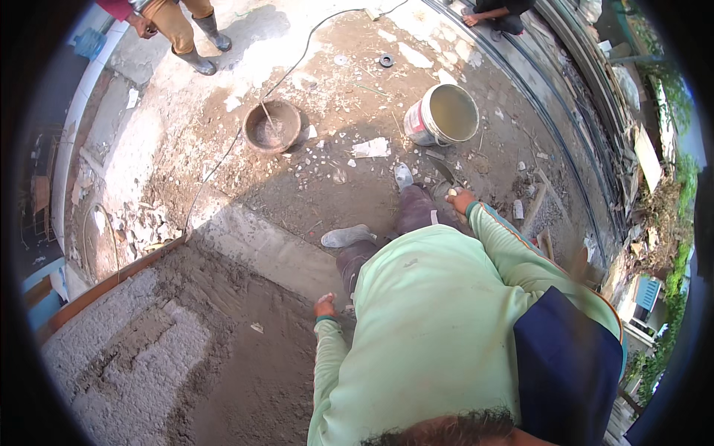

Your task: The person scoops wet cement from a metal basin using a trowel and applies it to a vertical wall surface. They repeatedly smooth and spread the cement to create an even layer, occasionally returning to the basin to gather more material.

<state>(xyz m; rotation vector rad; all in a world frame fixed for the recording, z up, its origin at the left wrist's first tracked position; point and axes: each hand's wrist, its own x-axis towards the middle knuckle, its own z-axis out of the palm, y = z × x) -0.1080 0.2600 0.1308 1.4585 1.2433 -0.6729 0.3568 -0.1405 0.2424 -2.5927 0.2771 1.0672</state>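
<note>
My right hand (pixel 460 201) grips the pale handle of a trowel (pixel 443 169), whose dark blade points up and away from me, below the white bucket (pixel 431 119) of murky liquid. My left hand (pixel 325 305) hangs at my left side with its fingers curled, beside a bed of wet grey mortar (pixel 245 349); what it holds, if anything, is too small to make out. My light green sleeves and shirt fill much of the lower middle, above my grey boots.
A round mortar basin (pixel 272 126) stands ahead, near a cable. Two other people (pixel 175 26) (pixel 497 15) are at the top edge. Long dark rods (pixel 558 134) and debris line the right. A wooden board (pixel 111 286) edges the mortar bed at left.
</note>
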